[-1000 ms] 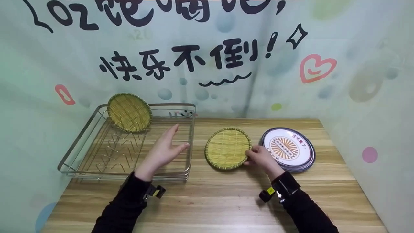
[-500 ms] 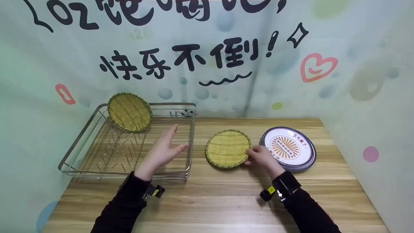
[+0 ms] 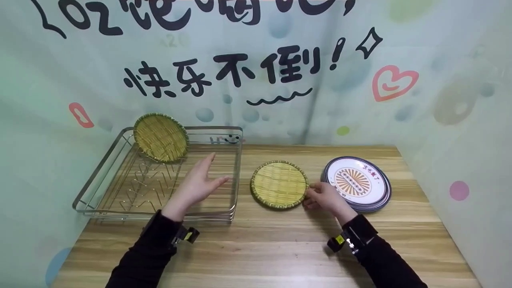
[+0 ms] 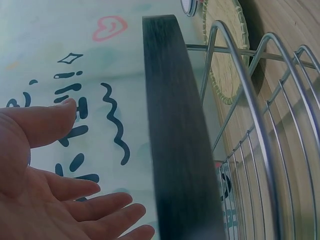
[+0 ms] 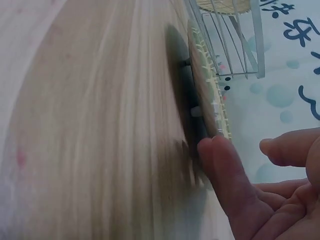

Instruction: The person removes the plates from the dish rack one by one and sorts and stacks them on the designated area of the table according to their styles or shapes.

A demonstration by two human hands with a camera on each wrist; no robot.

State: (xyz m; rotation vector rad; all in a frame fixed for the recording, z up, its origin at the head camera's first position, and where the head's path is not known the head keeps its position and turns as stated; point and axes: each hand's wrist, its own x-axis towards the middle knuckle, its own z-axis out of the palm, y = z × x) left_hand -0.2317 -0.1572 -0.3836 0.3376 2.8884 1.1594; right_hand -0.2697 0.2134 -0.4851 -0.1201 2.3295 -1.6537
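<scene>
A round woven bamboo tray (image 3: 279,185) lies on the wooden table, between the wire rack and the plates. My right hand (image 3: 325,197) is at its right rim. In the right wrist view its thumb stands apart from the rim of the woven tray (image 5: 212,85), while the fingertips (image 5: 222,150) are right at the edge. My left hand (image 3: 196,190) is held over the right part of the metal wire rack (image 3: 214,128), thumb and fingers spread, with nothing in it. A second woven tray (image 3: 160,138) leans upright in the rack's back left corner.
Stacked white plates (image 3: 352,182) with dark rims and an orange sunburst print sit right of the bamboo tray, beside my right wrist. Bent wire dividers (image 3: 148,186) rise inside the rack. A printed cloth backdrop (image 3: 280,116) stands behind the table.
The bamboo tray has shifted slightly left. My right thumb and fingers have come off its rim and loosened. The left hand has drawn back a little.
</scene>
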